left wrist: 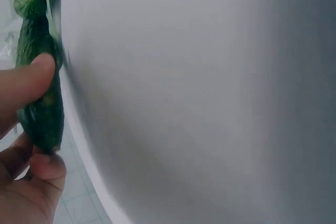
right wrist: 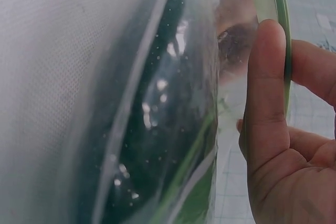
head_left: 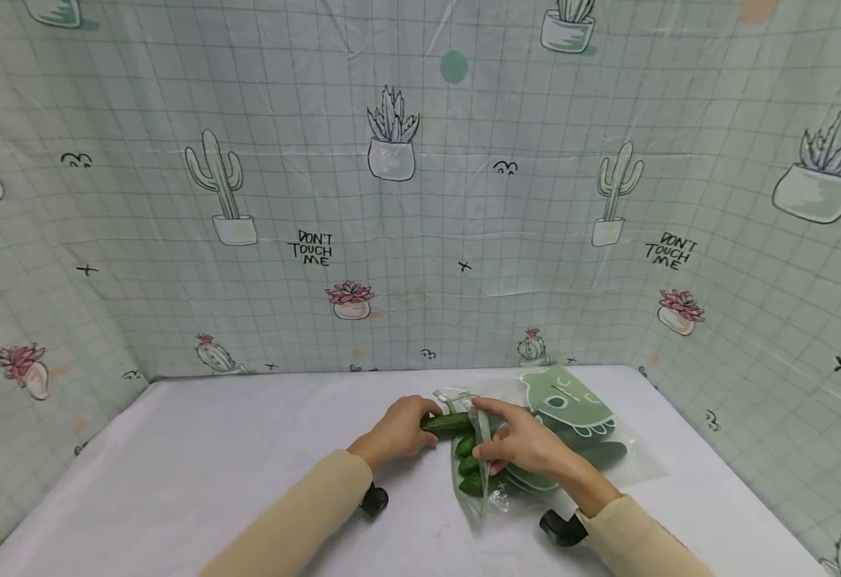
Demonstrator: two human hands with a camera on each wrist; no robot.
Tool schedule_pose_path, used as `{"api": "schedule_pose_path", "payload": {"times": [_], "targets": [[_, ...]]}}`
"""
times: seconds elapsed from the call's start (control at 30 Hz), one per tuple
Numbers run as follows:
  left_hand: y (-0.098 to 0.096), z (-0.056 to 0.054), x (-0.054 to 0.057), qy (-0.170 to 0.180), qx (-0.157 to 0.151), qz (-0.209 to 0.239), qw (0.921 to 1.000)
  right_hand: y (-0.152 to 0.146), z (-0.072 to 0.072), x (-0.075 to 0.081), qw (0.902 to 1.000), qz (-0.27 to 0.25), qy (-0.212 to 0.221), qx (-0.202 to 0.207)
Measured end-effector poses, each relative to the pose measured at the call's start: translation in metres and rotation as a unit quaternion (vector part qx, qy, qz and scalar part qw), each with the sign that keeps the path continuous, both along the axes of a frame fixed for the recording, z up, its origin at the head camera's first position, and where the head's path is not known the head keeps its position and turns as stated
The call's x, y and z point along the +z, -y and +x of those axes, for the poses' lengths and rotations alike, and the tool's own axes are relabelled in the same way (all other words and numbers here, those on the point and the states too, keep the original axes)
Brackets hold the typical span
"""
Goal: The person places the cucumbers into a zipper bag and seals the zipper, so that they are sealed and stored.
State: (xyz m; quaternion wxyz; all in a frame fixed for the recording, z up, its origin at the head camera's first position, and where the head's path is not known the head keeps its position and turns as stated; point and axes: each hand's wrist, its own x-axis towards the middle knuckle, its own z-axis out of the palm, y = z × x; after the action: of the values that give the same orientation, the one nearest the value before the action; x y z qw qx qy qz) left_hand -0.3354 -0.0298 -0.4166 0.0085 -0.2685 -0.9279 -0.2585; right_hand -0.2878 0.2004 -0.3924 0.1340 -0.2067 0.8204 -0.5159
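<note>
A clear zip bag (head_left: 640, 465) with a green cartoon print lies on the right half of the table. Several dark green cucumbers (head_left: 469, 485) are inside it, their ends toward the bag's mouth on the left. My left hand (head_left: 404, 429) holds another cucumber (head_left: 444, 425) by its outer end, the far end at the bag's opening. In the left wrist view the thumb lies along that cucumber (left wrist: 42, 116) and a fingertip touches its tip. My right hand (head_left: 525, 442) pinches the upper edge of the bag's mouth, thumb and fingers on either side of the green zip strip (right wrist: 287, 35).
The white table (head_left: 247, 449) stretches out to the left of the bag. A grid-patterned curtain (head_left: 420, 224) with cactus drawings encloses the back and both sides. Dark wrist cameras (head_left: 561, 529) sit under both wrists, next to the beige sleeves (head_left: 305, 513).
</note>
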Motion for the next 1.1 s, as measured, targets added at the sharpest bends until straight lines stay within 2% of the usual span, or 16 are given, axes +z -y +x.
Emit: {"api": "schedule_pose_path", "payload": {"times": [0.17, 0.37, 0.63, 0.87, 1.1], "targets": [[0.006, 0.000, -0.001, 0.019, 0.008, -0.002, 0.9998, 0.002, -0.001, 0.000, 1.0000, -0.005, 0.003, 0.002], [0.020, 0.007, 0.001, 0.025, 0.018, -0.023, 0.9993, 0.003, -0.001, 0.000, 1.0000, -0.004, 0.000, 0.001], [0.026, 0.010, 0.001, 0.019, 0.023, -0.030, 0.9991, 0.001, -0.001, -0.001, 0.9999, -0.008, 0.006, 0.005], [0.021, 0.005, 0.004, 0.008, 0.019, -0.007, 0.9998, 0.001, -0.001, 0.000, 0.9999, -0.003, -0.011, -0.002], [0.000, 0.001, 0.006, 0.001, 0.014, 0.001, 0.9999, 0.001, -0.001, 0.001, 1.0000, 0.001, -0.004, 0.002]]}}
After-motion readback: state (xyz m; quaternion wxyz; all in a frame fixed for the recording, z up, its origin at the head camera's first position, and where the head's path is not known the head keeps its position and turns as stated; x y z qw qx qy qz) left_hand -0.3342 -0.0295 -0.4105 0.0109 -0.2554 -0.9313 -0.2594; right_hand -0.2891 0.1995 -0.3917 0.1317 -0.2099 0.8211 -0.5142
